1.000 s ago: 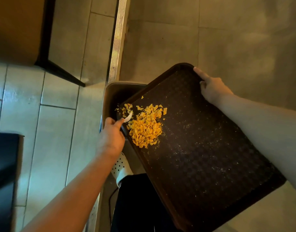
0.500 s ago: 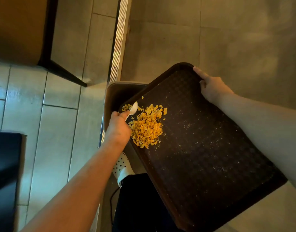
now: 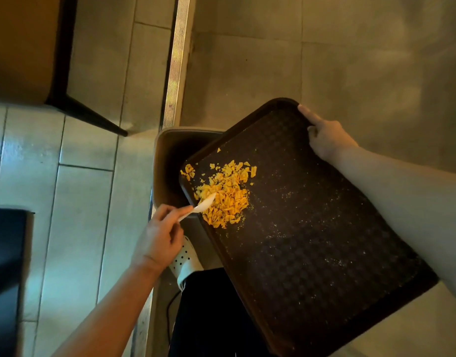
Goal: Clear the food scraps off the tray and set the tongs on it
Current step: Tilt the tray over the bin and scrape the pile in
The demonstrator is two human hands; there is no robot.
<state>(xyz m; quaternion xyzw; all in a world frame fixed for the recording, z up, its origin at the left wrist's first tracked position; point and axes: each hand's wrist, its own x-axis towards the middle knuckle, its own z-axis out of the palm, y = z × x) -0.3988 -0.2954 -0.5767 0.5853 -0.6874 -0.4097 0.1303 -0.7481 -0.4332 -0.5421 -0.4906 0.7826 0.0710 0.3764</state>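
Observation:
A dark brown tray [image 3: 312, 248] is held tilted over a grey bin [image 3: 162, 161], its lower left corner above the bin's opening. My right hand [image 3: 326, 139] grips the tray's far rim. A heap of yellow-orange food scraps [image 3: 225, 194] lies near the tray's left edge, with fine crumbs scattered over the rest. My left hand [image 3: 160, 235] pinches a white utensil [image 3: 200, 207], which looks like a plastic spoon or one tong arm. Its tip touches the left side of the heap.
The bin stands on the floor beside a metal threshold strip [image 3: 176, 60]. A white perforated shoe [image 3: 185, 258] and a dark trouser leg [image 3: 209, 313] are below the tray. A black furniture leg [image 3: 88, 114] is at upper left, and a dark object [image 3: 5, 266] at the left edge.
My left hand has drawn back toward me and down, and the white utensil's tip has moved from the heap's upper left to its lower left side. The tray and right hand stay put.

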